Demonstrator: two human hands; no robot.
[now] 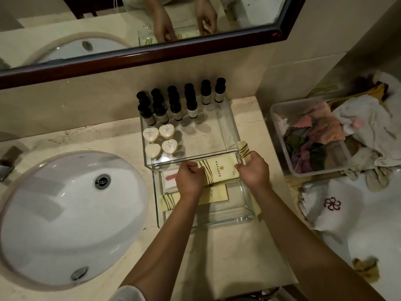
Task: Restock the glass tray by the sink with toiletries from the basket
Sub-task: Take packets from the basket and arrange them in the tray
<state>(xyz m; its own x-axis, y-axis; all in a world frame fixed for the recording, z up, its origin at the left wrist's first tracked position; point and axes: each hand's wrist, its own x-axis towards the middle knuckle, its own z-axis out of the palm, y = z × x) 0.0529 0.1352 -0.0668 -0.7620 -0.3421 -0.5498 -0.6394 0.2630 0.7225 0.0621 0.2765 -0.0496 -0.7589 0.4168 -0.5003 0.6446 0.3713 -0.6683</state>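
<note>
Two clear glass trays stand on the marble counter right of the sink. The rear glass tray holds several dark-capped small bottles and several heart-shaped soaps. In the front glass tray lie cream packets with striped ends. My left hand and my right hand each pinch an end of a cream packet with a logo, held over the back of the front tray.
A white oval sink fills the left. At right stands a clear plastic basket full of coloured cloths, with white towels draped beside it. A mirror with a dark wooden frame runs along the wall.
</note>
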